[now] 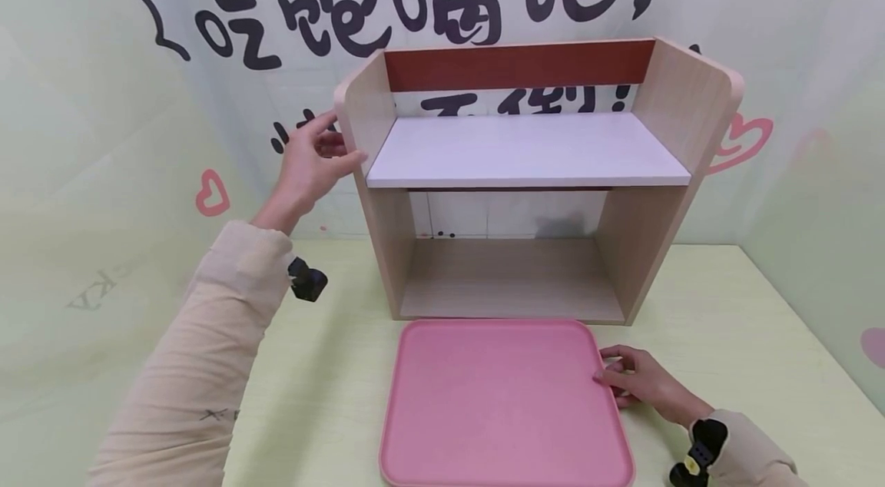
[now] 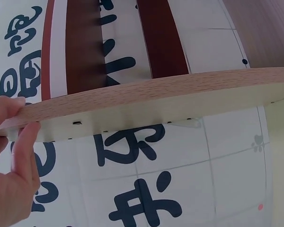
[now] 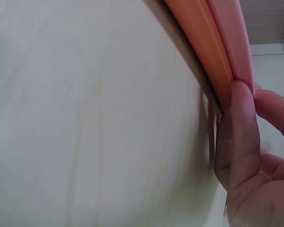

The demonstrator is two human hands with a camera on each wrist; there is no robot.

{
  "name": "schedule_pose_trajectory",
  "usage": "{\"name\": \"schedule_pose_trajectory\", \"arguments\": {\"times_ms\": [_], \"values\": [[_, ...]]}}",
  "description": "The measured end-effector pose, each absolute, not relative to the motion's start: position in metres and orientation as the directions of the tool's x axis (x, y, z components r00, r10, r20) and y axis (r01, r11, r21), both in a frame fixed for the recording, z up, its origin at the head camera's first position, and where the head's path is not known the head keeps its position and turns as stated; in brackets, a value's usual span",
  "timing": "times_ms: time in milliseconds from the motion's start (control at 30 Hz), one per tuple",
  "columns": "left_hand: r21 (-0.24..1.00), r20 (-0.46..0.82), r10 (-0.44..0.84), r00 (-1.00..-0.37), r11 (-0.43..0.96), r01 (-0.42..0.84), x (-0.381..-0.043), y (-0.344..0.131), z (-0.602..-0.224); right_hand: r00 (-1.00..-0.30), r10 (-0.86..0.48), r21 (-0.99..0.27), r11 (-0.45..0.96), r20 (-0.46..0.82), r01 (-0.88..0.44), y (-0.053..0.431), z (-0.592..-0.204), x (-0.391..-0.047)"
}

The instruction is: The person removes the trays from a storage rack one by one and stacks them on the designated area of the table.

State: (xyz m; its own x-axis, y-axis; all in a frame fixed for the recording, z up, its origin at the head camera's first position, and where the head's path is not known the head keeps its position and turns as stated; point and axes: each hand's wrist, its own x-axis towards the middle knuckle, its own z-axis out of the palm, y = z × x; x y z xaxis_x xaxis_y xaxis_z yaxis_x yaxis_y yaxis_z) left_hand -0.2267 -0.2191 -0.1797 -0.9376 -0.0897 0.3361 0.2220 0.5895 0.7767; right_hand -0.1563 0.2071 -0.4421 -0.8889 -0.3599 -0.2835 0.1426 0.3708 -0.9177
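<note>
A small wooden shelf [image 1: 528, 149] with a white middle board and a dark red back strip stands on the table. With thumb and fingers on both faces of its left side panel [image 2: 151, 99], my left hand [image 1: 309, 168] grips the front edge near the top. A pink rectangular tray [image 1: 505, 402] lies in front of the shelf, its far rim close to the shelf's base. My right hand [image 1: 646, 382] pinches the tray's right rim. Directly under the pink rim, an orange rim [image 3: 203, 38] shows in the right wrist view; most of it is hidden.
The pale yellow-green table [image 1: 733, 318] extends on both sides of the shelf. A white cloth backdrop [image 1: 311, 87] with large black characters hangs behind and beside it. Black devices [image 1: 307, 279] are strapped at both wrists.
</note>
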Motion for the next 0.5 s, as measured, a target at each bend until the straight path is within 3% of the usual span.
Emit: {"name": "schedule_pose_trajectory", "arguments": {"times_ms": [233, 500], "values": [[0.772, 0.333, -0.080, -0.939, 0.595, 0.223, -0.227, -0.219, -0.179, -0.897, -0.333, -0.911, 0.384, -0.291, 0.153, 0.210, -0.441, -0.155], [0.746, 0.349, -0.029, -0.937, 0.613, 0.259, -0.221, -0.228, -0.178, -0.932, -0.315, -0.931, 0.361, -0.180, 0.058, 0.227, -0.422, -0.163]]}}
